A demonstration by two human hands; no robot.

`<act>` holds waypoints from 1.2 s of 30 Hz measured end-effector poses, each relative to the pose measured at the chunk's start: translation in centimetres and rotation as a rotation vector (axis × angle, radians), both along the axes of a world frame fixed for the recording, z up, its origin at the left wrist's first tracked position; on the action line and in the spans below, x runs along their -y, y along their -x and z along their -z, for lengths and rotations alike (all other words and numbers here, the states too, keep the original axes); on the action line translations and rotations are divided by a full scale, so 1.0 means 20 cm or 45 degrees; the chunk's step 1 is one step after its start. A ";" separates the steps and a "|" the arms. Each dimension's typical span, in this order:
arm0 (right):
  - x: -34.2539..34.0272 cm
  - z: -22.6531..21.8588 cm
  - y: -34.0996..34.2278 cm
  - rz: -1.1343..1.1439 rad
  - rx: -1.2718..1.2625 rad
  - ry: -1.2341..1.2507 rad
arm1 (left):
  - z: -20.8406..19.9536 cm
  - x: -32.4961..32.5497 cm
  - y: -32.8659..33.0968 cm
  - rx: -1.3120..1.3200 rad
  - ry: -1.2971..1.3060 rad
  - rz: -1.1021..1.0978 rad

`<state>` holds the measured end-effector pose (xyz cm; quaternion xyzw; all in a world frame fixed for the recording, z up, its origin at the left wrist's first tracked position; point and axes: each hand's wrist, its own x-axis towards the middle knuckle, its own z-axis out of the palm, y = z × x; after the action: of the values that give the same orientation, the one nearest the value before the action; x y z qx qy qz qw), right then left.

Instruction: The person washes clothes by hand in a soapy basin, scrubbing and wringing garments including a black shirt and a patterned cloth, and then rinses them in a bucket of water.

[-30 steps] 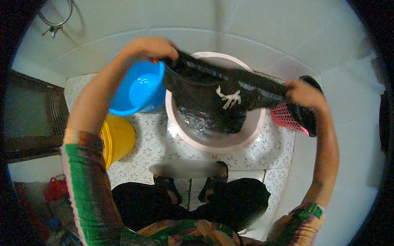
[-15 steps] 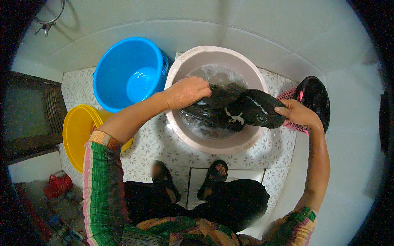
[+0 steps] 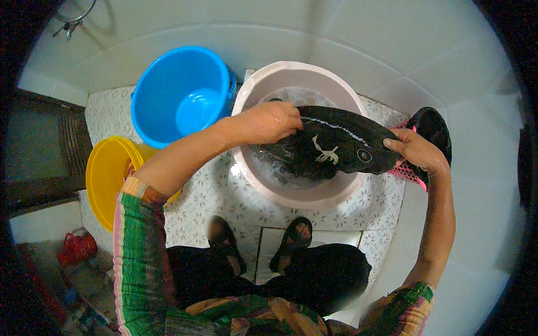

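Working remotely, I saw the left hand [image 3: 273, 121] with fingers curled tightly around one end of a wet black cloth garment [image 3: 346, 134] with a white drawstring [image 3: 326, 152]. The right hand [image 3: 419, 151] pinched the other end between thumb and fingers. The garment stretched over a round pale-pink plastic basin [image 3: 305, 203], lower folds inside.

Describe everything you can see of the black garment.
The black garment looks like wet cloth, with a pale drawstring, a light line along its top and a pale ring near its right end. The left hand and right hand hold its upper edge over the pale pink tub; its lower part seems to lie in water.
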<state>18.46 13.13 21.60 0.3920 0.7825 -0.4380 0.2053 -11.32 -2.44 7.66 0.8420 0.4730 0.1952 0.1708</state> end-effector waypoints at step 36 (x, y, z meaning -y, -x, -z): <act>0.04 1.36 0.48 -0.470 -0.226 -1.333 | 0.60 -0.24 -0.19 -0.406 0.225 -0.819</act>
<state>8.86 12.25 -5.62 0.2596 0.9654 0.0208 -0.0101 -7.50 2.35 -4.44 0.6521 0.7492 0.0639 0.0968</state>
